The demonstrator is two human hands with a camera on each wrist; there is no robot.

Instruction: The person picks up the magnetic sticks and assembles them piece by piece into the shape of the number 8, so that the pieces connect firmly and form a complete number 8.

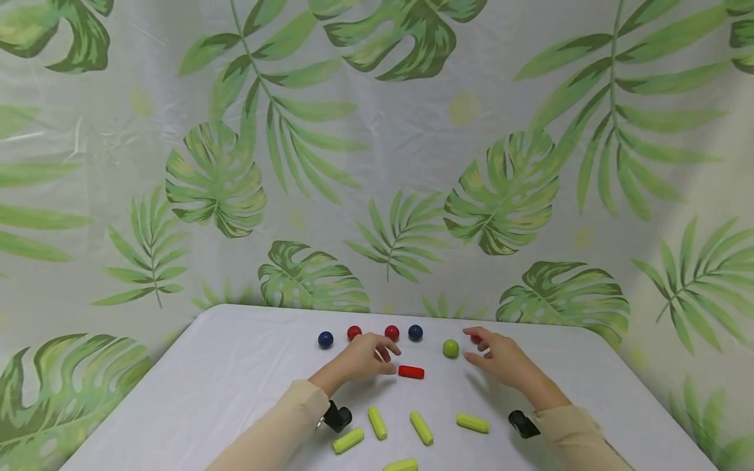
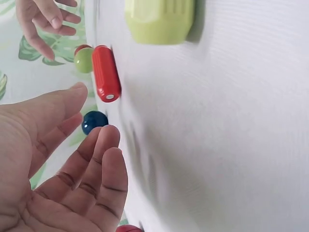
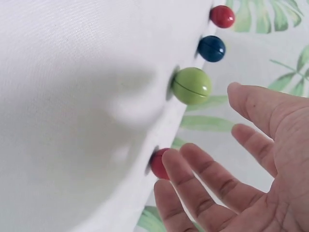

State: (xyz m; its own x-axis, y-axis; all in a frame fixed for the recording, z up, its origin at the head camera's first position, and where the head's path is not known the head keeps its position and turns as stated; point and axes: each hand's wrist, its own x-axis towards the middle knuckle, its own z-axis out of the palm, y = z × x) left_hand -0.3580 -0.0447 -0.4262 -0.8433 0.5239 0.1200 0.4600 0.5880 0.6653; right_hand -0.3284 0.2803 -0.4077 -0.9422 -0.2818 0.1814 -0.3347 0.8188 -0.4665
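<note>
White table supports the red cylinder and green ball apart, presumably for finger clearance. Your left hand, half-spread and empty, hovers beside the cylinder; your right hand, likewise empty, beside the ball.

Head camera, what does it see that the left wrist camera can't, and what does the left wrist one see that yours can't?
Only the head view shows the left sleeve and right sleeve.
Only the left wrist view shows a white spot on the red stick.
Both show that stick, the green ball, the left hand and the right hand.
</note>
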